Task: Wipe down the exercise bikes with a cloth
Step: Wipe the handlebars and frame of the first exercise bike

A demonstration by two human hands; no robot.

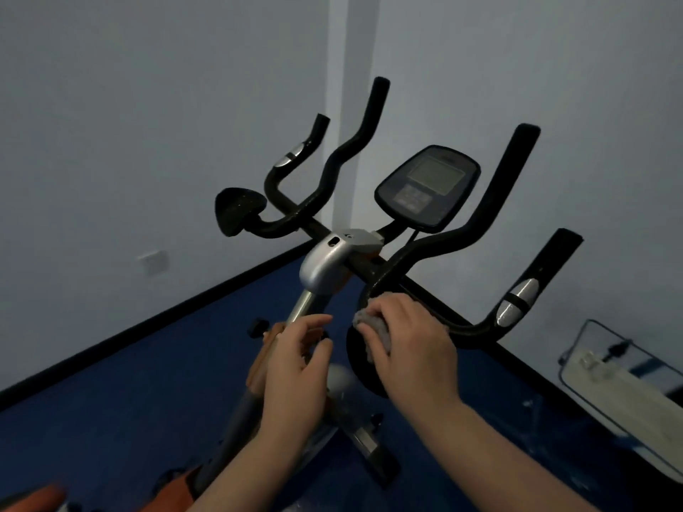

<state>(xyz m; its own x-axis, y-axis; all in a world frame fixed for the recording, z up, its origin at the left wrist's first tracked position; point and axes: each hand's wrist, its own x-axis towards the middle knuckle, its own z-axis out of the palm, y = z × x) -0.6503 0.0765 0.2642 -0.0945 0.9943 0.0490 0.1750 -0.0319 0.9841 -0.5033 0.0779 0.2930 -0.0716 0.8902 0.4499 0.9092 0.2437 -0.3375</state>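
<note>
Fingers (373, 332) of the right hand (414, 349) are clenched on a crumpled grey cloth (375, 332), pressed to the black padded elbow rest (360, 367) of the exercise bike (left hand (295, 367) loosely curled, holding nothing); handlebars and console are judged still to be wiped.

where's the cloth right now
In the head view the grey cloth is bunched under the right hand, pressed on the bike's right elbow pad, lower centre, below the console.
</note>
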